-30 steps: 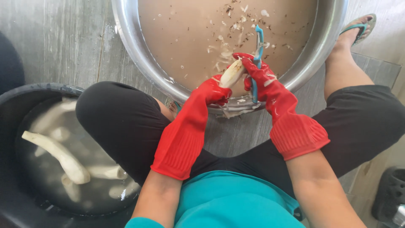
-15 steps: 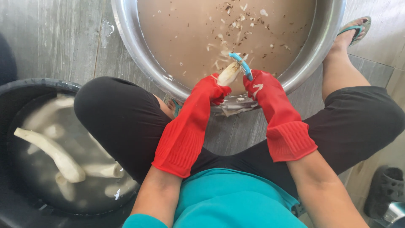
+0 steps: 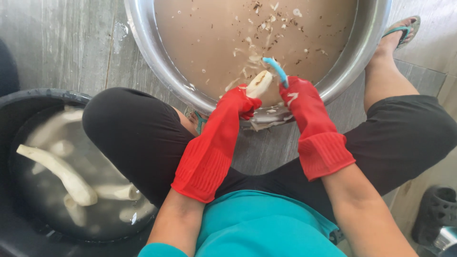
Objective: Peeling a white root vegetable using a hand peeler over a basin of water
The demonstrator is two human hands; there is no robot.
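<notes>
Both my hands wear long red rubber gloves. My left hand (image 3: 240, 102) grips a pale, partly peeled root (image 3: 259, 83) and holds it tilted over the near rim of a big steel basin (image 3: 147, 45). My right hand (image 3: 297, 93) is closed around a blue-handled peeler (image 3: 277, 70), whose head rests against the top end of the root. The basin holds murky brown water with floating bits of peel.
A black tub (image 3: 28, 97) at my left holds water and several white peeled roots (image 3: 57, 169). My knees in black trousers spread either side. A sandalled foot (image 3: 402, 28) rests at top right; a dark shoe (image 3: 435, 214) sits at bottom right. Grey tiled floor.
My right hand turned the peeler from upright beside the root to lying across its tip. Both hands shifted slightly toward me and left.
</notes>
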